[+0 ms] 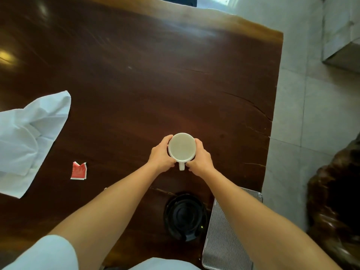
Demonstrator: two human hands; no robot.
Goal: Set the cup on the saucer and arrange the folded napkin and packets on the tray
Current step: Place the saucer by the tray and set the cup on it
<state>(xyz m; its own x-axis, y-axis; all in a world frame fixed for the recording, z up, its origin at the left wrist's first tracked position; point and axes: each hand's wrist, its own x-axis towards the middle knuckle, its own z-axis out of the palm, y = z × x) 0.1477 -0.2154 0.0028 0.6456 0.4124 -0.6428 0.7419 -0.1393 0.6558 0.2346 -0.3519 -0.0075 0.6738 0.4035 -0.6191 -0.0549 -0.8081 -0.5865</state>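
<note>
Cupping white cup (181, 146): left hand (161, 156), right hand (200, 158) clamped on sides, table centre. Black saucer (185, 217) at 6 o'clock. Risk: smooth walls slipping; off-centre landing chipping rim.

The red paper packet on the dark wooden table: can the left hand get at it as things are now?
Probably yes, but not at once. The red paper packet lies alone on the dark wooden table, nothing around it. The left hand is clasped on the white ceramic cup with the right hand, so it must let go first.
</note>
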